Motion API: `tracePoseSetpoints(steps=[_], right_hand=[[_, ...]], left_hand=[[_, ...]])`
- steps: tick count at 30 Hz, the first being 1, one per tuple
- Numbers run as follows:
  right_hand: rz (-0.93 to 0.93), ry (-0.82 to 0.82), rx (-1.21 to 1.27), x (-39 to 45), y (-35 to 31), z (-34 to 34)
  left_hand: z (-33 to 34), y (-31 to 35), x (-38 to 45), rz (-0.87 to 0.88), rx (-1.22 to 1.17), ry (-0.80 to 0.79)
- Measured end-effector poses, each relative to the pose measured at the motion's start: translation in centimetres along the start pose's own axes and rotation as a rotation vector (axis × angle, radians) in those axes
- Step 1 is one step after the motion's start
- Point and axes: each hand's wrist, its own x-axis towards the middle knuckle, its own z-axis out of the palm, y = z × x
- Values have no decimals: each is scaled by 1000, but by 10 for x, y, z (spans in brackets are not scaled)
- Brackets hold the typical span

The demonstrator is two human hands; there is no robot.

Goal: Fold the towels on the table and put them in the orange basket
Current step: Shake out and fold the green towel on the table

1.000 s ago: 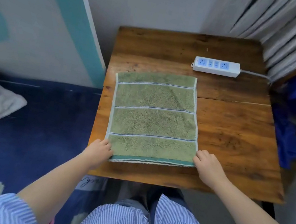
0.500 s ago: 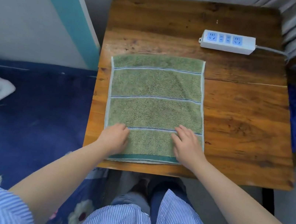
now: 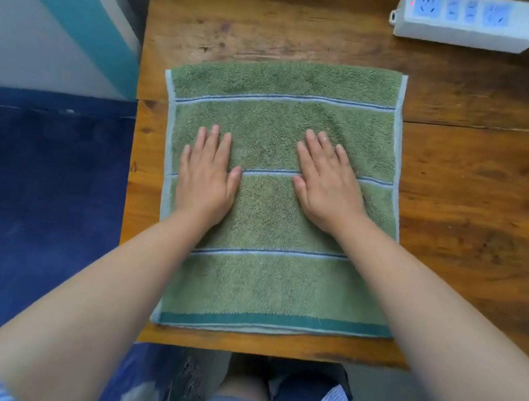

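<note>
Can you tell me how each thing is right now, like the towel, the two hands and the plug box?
green towel: lying flat on the table, folded, not in any basket.
left hand: fingers straight, pressing flat on the towel.
right hand: fingers straight, pressing flat on the towel.
power strip: on the table's far side, red light on, sockets free.
wooden table: holds the towel and strip.

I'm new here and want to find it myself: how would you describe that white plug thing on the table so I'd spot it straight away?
Start at the wooden table. Past the green towel, near the table's far right edge, lies the power strip. It is the only hard white thing there: a long bar with pale blue sockets and a cord leaving its right end.
</note>
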Motion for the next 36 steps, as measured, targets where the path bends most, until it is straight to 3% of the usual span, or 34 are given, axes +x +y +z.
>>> tracePoseSetpoints(steps=[9, 12, 15, 21, 25, 31, 36], right_hand=[[302, 23, 146, -21, 73, -18], [339, 135, 272, -16, 75, -33], [266, 193, 245, 18, 65, -53], [31, 14, 19, 70, 40, -45], [-55, 11, -50, 73, 63, -44], [170, 1, -27, 66, 118, -58], [243, -10, 0, 67, 119, -66]], left_hand=[[-2, -10, 5, 25, 49, 2], [-11, -7, 12, 25, -3, 38], [-27, 0, 34, 36, -12, 57], [-33, 15, 83, -39, -44, 16], [-30, -6, 89, -1, 46, 16], [-42, -41, 99, -5, 99, -2], [-49, -44, 103, 1, 106, -40]])
